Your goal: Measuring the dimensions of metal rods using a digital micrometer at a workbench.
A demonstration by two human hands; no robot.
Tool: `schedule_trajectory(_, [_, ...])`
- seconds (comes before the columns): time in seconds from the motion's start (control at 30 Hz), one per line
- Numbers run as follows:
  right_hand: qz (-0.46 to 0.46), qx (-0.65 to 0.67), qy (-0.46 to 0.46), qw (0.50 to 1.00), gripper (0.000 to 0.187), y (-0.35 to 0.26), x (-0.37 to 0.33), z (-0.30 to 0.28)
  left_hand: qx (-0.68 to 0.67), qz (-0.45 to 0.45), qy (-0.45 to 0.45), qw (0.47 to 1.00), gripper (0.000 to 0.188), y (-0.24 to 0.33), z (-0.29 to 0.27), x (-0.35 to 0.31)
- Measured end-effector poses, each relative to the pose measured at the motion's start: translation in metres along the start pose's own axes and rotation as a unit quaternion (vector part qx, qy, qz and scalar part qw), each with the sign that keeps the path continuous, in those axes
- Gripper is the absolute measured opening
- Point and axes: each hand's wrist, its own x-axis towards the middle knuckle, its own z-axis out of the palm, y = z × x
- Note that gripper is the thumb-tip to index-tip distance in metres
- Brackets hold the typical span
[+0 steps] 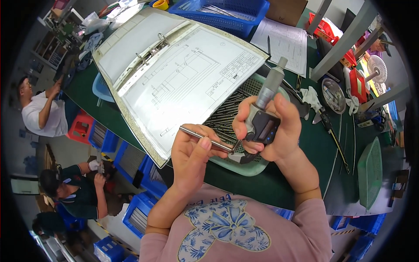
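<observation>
Between the thumb and fingers of my left hand [192, 155] is a thin shiny metal rod [205, 138]. My right hand [283, 131] is wrapped round a digital micrometer [264, 117], its thimble pointing up and away. The rod's right end lies at the micrometer's jaws; whether they touch it I cannot tell. Under both hands stands a pale green basket [248, 169] with many dark metal rods [221, 118]. Beyond my left hand lies an open ring binder [174, 74] with a technical drawing, overlapping the basket's far side.
A blue basket [244, 27] of rods stands at the back, beside a printed sheet [283, 43] with a pen. To the right are a caliper [335, 139], white gloves [310, 98], a round metal dish [333, 94] and a green tray [370, 174]. Co-workers [78, 187] sit at left.
</observation>
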Motion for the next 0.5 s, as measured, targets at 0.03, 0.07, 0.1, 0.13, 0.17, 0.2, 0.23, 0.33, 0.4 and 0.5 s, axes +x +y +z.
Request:
schedule_trajectory(0.03, [-0.023,-0.023,-0.007,0.999,0.064,0.0016,0.0000,-0.0012,0.000,0.000,0.000,1.000,0.013,0.0001,-0.0002,0.0001])
schedule_trajectory(0.07, [-0.023,-0.023,-0.007,0.999,0.064,0.0006,0.0002,-0.0006,0.006,0.002,0.000,1.000,0.013,0.0001,-0.0005,0.0003])
schedule_trajectory(0.1, [-0.011,-0.033,-0.006,0.999,0.065,-0.0014,0.0004,0.0010,0.012,0.004,0.000,1.000,0.012,0.0005,-0.0008,0.0004])
schedule_trajectory(0.13, [0.002,-0.043,-0.004,0.999,0.065,-0.0024,0.0007,0.0020,0.012,0.003,0.001,1.000,0.012,0.0010,-0.0010,0.0005])
schedule_trajectory(0.17, [0.002,-0.043,-0.004,0.999,0.065,-0.0023,0.0010,0.0022,0.016,0.004,0.002,1.000,0.012,0.0015,-0.0010,0.0007])
schedule_trajectory(0.2, [0.005,-0.027,-0.001,1.000,0.065,-0.0025,0.0013,0.0024,0.021,0.004,0.002,1.000,0.013,0.0019,-0.0008,0.0011])
schedule_trajectory(0.23, [0.008,-0.012,0.002,1.000,0.065,-0.0025,0.0014,0.0026,0.021,0.004,0.002,1.000,0.013,0.0021,-0.0004,0.0013])
schedule_trajectory(0.33, [-0.022,-0.034,0.005,0.999,0.064,0.0003,0.0012,0.0026,0.027,0.010,-0.002,1.000,0.013,0.0020,-0.0005,0.0018])
schedule_trajectory(0.4, [-0.004,-0.032,0.006,0.999,0.064,-0.0006,0.0028,0.0015,0.031,0.010,0.001,0.999,0.013,0.0019,-0.0007,0.0022])
schedule_trajectory(0.5, [0.023,-0.014,0.002,1.000,0.066,-0.0014,0.0037,-0.0009,0.031,0.009,0.003,0.999,0.013,0.0015,0.0001,0.0018])
